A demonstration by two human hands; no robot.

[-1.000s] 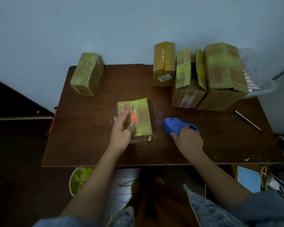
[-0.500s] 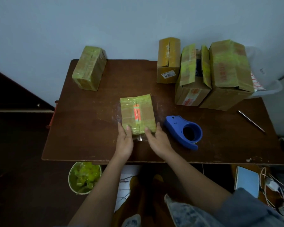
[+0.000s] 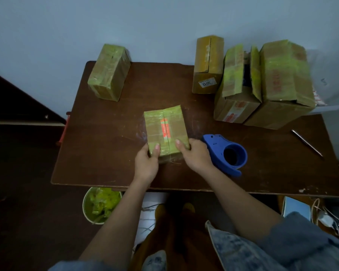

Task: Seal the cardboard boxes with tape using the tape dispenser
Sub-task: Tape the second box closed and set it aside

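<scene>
From the head camera we are seeing both hands gripping the near end of the small taped box [image 3: 165, 131] lying mid-table [image 3: 106, 153]: the left hand [image 3: 146, 163] and right hand [image 3: 197, 156] are curling over its corners, thumbs pressing on top. The blue tape dispenser [image 3: 226, 154] is sitting just beside the right hand, untouched.

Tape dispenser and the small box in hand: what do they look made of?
The tape dispenser looks like moulded blue plastic: uniform colour, smooth rounded shell, soft sheen. The small box, gripped by the left hand and right hand, seems brown cardboard under glossy, yellowish clear tape; reflections and wrinkles suggest film.
</scene>
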